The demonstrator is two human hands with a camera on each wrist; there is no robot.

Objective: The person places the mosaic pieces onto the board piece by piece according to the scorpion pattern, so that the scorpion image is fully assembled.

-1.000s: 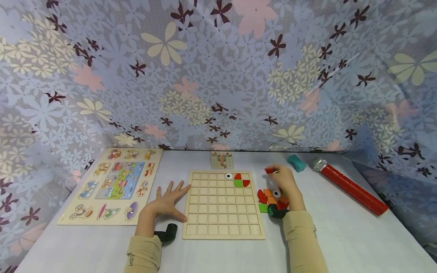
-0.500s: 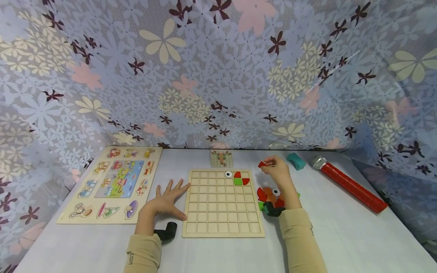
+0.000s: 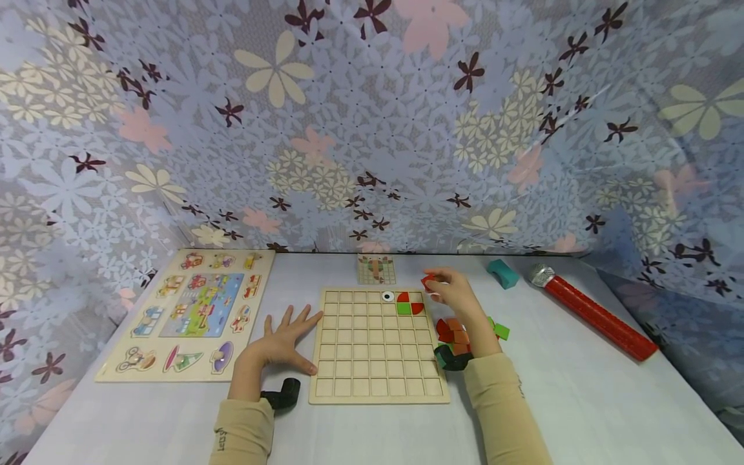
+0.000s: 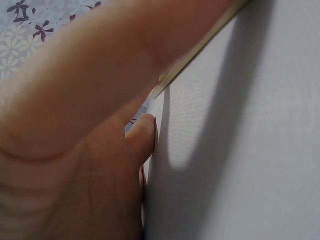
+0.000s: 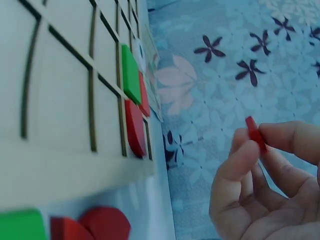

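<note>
My right hand (image 3: pixel 456 294) pinches a small red piece (image 5: pixel 255 135) between thumb and fingertips, just off the far right corner of the wooden grid board (image 3: pixel 378 349). In the board's upper right cells lie a white eye piece (image 3: pixel 387 296), a green square (image 3: pixel 403 309) and two red quarter-circle pieces (image 3: pixel 417 308). My left hand (image 3: pixel 281 345) lies with fingers spread at the board's left edge, thumb and fingertip right at its rim. In the left wrist view the near finger and thumb hide most of the board.
Loose orange, red and green pieces (image 3: pixel 453 328) lie right of the board, partly under the right wrist. A picture card (image 3: pixel 376 269) lies behind the board. At the right are a teal block (image 3: pixel 503 274) and a red microphone (image 3: pixel 599 316); at the left, a picture puzzle (image 3: pixel 250 258).
My right hand has moved left with the red piece, from above the loose pieces to the board's far right corner. More loose green pieces show. The left hand has stayed in place.
</note>
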